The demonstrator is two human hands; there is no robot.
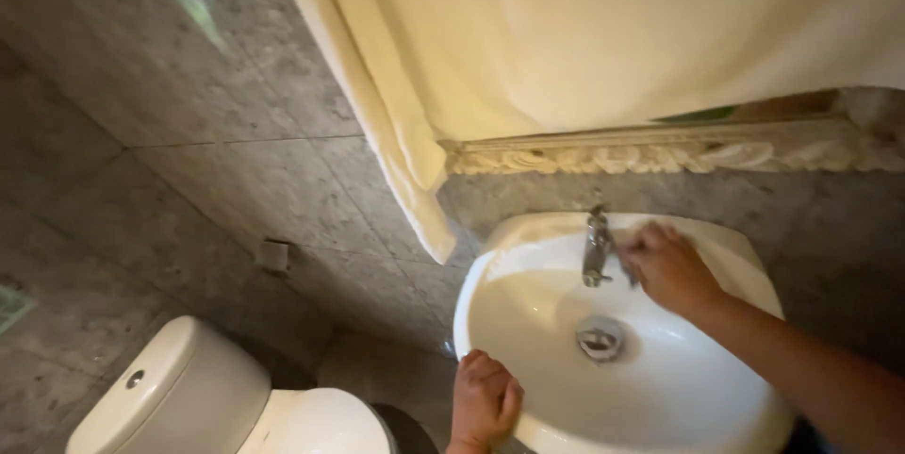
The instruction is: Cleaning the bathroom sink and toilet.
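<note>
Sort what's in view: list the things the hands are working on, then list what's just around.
In use:
white sink
metal tap
right hand, at the tap
left hand, on the sink's front rim

Just around:
drain
cream towel
toilet
carved frame

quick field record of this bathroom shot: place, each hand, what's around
place: bathroom, grey tiled wall
left hand: rests on the front rim of the white sink
right hand: at the metal tap, fingers curled beside it; whether it holds anything cannot be told
drain: metal, in the basin
around: cream cloth hanging above; white toilet to the left
</note>
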